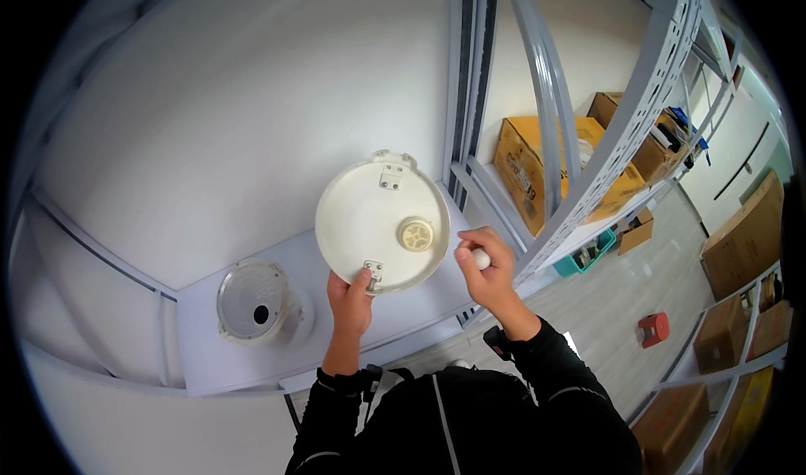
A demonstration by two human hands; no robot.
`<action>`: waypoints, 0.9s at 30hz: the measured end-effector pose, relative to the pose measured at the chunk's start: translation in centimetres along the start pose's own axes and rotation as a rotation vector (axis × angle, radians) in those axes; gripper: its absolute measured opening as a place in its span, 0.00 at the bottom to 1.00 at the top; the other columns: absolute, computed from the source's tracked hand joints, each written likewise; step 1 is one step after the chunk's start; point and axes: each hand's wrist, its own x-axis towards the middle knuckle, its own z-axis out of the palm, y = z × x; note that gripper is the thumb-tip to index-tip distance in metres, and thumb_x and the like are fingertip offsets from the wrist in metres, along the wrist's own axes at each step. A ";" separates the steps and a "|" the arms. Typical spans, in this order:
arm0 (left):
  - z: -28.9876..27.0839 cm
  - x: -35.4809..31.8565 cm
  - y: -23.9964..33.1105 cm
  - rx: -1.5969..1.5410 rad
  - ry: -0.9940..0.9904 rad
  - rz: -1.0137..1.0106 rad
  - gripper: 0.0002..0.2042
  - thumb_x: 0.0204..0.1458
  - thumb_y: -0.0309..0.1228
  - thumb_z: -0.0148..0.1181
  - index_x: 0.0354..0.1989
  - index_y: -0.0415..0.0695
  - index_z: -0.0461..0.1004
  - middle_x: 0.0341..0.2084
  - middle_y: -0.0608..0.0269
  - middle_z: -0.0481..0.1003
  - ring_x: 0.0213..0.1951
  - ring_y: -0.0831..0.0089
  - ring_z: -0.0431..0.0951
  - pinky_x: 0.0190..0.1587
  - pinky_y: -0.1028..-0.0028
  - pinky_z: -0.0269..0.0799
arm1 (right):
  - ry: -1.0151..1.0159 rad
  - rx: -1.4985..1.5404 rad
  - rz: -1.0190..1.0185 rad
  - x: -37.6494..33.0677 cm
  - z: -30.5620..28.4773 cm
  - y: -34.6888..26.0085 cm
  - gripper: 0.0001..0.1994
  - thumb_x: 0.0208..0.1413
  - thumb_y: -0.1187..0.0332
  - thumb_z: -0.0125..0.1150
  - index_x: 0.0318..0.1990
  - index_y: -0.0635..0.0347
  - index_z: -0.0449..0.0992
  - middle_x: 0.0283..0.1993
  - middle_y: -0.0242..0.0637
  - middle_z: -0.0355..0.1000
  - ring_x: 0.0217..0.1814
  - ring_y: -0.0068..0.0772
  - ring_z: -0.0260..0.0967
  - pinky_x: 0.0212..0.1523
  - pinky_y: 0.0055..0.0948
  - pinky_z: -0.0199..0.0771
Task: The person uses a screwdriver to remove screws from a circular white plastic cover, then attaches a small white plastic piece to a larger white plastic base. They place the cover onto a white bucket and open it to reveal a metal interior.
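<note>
The left hand [351, 300] pinches the lower rim of a round white lid [382, 221], holding it up with its inner face toward the camera above the white bench [210, 341]. The right hand [487, 265] curls its fingers around a small white piece [481, 258] just right of the lid. A second round part [254, 300] with a dark hole lies on the bench to the left.

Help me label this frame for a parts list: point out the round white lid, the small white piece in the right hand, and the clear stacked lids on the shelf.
round white lid [369, 215]: head view, flat inner face.
small white piece [481, 259]: head view, part showing between the fingers.
clear stacked lids [252, 300]: head view, top face beside the dark hole.
</note>
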 end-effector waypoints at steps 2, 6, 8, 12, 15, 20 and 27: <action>-0.6 0.1 0.0 -0.094 -0.012 -0.091 0.21 0.65 0.19 0.55 0.67 0.36 0.67 0.59 0.50 0.77 0.60 0.59 0.80 0.62 0.60 0.80 | -0.004 0.016 0.030 0.1 -0.9 0.8 0.16 0.62 0.69 0.71 0.55 0.64 0.81 0.44 0.40 0.80 0.34 0.34 0.75 0.40 0.31 0.76; -1.0 -0.3 -0.8 -0.290 -0.077 -0.260 0.22 0.66 0.22 0.54 0.69 0.35 0.67 0.60 0.48 0.77 0.61 0.55 0.80 0.62 0.55 0.80 | -0.173 0.191 0.333 1.3 -1.5 -0.6 0.25 0.64 0.68 0.70 0.66 0.64 0.72 0.56 0.39 0.78 0.36 0.27 0.72 0.44 0.28 0.76; -0.3 -0.7 -1.0 -0.315 -0.157 -0.307 0.23 0.66 0.22 0.55 0.69 0.34 0.66 0.60 0.47 0.78 0.61 0.54 0.80 0.62 0.55 0.80 | -0.301 0.324 0.401 1.4 -1.7 -0.7 0.31 0.64 0.68 0.70 0.72 0.63 0.67 0.61 0.39 0.76 0.41 0.24 0.73 0.47 0.27 0.76; 1.4 -0.6 -1.7 -0.355 -0.313 -0.431 0.25 0.66 0.24 0.55 0.72 0.31 0.63 0.60 0.45 0.77 0.62 0.52 0.79 0.63 0.55 0.79 | -0.425 0.432 0.220 1.5 -0.9 0.2 0.36 0.64 0.68 0.71 0.76 0.63 0.62 0.65 0.38 0.75 0.55 0.24 0.74 0.55 0.27 0.76; 2.8 -0.8 -2.1 -0.349 -0.324 -0.455 0.26 0.67 0.26 0.55 0.72 0.32 0.61 0.62 0.45 0.75 0.62 0.53 0.79 0.63 0.55 0.79 | -0.452 0.499 0.244 2.0 -0.8 0.9 0.35 0.63 0.69 0.72 0.75 0.62 0.63 0.64 0.39 0.76 0.63 0.26 0.73 0.60 0.30 0.76; 4.2 -1.7 -2.7 -0.188 -0.274 -0.435 0.27 0.68 0.27 0.54 0.75 0.36 0.59 0.65 0.50 0.73 0.62 0.57 0.79 0.61 0.58 0.79 | -0.605 0.546 0.286 2.6 -0.8 2.5 0.28 0.64 0.70 0.72 0.69 0.63 0.70 0.55 0.37 0.79 0.55 0.27 0.77 0.56 0.29 0.78; 6.5 -3.6 -4.4 0.136 0.321 -0.056 0.27 0.73 0.38 0.52 0.74 0.36 0.61 0.65 0.53 0.72 0.65 0.65 0.74 0.62 0.64 0.75 | -0.568 0.280 0.400 3.7 0.3 0.4 0.22 0.62 0.67 0.75 0.61 0.66 0.78 0.44 0.37 0.82 0.42 0.25 0.79 0.44 0.30 0.81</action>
